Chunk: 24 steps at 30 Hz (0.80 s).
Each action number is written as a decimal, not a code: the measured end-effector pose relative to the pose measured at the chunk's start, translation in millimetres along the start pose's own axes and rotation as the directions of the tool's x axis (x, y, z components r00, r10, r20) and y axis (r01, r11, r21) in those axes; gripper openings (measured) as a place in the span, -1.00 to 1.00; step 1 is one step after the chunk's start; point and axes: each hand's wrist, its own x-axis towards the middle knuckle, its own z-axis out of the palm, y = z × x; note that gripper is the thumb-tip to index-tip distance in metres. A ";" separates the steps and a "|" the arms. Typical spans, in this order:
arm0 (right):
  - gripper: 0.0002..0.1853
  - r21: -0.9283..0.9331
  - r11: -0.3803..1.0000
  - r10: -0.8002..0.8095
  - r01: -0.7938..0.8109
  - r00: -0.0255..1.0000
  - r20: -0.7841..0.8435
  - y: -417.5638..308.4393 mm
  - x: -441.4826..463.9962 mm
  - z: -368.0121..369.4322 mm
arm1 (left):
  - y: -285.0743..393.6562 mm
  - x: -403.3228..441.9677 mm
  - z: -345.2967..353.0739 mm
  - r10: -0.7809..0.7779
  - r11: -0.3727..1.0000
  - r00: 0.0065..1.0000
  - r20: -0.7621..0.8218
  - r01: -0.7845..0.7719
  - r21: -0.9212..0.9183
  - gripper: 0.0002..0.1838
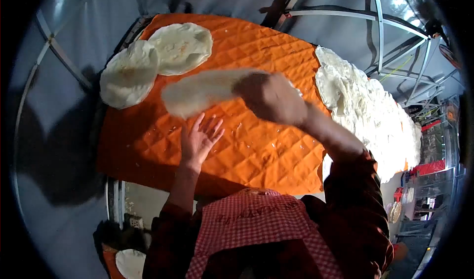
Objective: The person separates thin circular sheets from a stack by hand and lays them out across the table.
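Observation:
A round flatbread, smeared by motion, is held above the orange quilted cloth. My right hand is closed on its right end, the fingers blurred. Just below the bread's left part, my left hand is open with fingers spread and nothing in it. Whether its fingertips touch the bread, I cannot tell. Two more flatbreads, one at the far left and one beside it, lie on the cloth with their edges meeting.
A large spread of overlapping flatbreads covers the right side. Grey tarp walls and metal frame bars surround the table. Below at the left, another round bread lies on orange cloth.

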 end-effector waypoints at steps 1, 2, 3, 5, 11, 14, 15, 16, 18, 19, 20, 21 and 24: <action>-0.81 -0.088 0.996 0.034 -0.026 0.996 0.087 -11.9 -23.2 5.3 | 1.3 2.5 5.0 0.042 0.998 0.995 0.088 -0.037 -0.051 -0.37; -0.81 -0.123 0.992 0.052 -0.037 0.991 0.123 -27.7 -42.0 9.5 | 1.0 4.8 7.2 0.088 0.992 0.982 0.169 -0.071 -0.108 -0.33; -0.76 -0.115 0.992 0.084 -0.062 0.975 0.207 -25.5 -79.5 29.4 | -2.2 4.8 2.4 0.121 0.992 0.975 0.187 -0.113 -0.053 -0.32; -0.58 -0.104 0.964 0.265 -0.246 0.839 0.475 -20.8 -154.4 68.9 | -9.1 3.8 -14.2 0.171 0.963 0.970 0.170 -0.201 0.178 -0.30; -0.36 0.392 0.695 0.486 -0.603 0.796 0.362 -36.4 -165.5 150.6 | -44.1 21.2 -101.3 0.013 0.993 0.995 -0.096 -0.002 0.116 -0.27; -0.30 0.395 0.685 0.545 -0.612 0.790 0.281 -41.7 -144.9 191.1 | -42.2 15.7 -62.3 0.026 0.967 0.993 -0.116 0.005 0.254 -0.25; -0.28 0.423 0.677 0.545 -0.602 0.797 0.261 -40.3 -150.1 198.3 | -40.2 17.9 -63.4 -0.065 0.985 0.982 -0.178 0.091 0.145 -0.21; -0.27 0.448 0.669 0.546 -0.593 0.801 0.245 -38.5 -155.9 204.2 | -39.0 18.0 -60.2 -0.060 0.978 0.979 -0.192 0.096 0.185 -0.20; -0.23 0.430 0.712 0.512 -0.556 0.829 0.225 -35.0 -164.4 203.7 | -39.6 16.6 -53.3 -0.051 0.962 0.973 -0.226 0.108 0.251 -0.18; -0.21 0.387 0.757 0.479 -0.527 0.850 0.219 -33.4 -172.9 198.6 | -40.4 19.2 -66.8 -0.085 0.967 0.982 -0.168 0.122 0.224 -0.14; -0.18 0.342 0.800 0.446 -0.494 0.869 0.212 -34.0 -179.6 191.8 | -41.0 15.8 -65.3 -0.135 0.966 0.977 -0.166 0.167 0.197 -0.13; -0.18 0.365 0.777 0.447 -0.513 0.858 0.255 -36.2 -184.2 184.6 | -40.8 12.3 -60.5 -0.182 0.964 0.970 -0.159 0.208 0.168 -0.12; -0.20 0.540 0.661 0.433 -0.522 0.852 0.293 -25.9 -210.3 193.7 | -41.5 14.5 -67.6 -0.250 0.960 0.965 -0.083 0.258 0.109 -0.07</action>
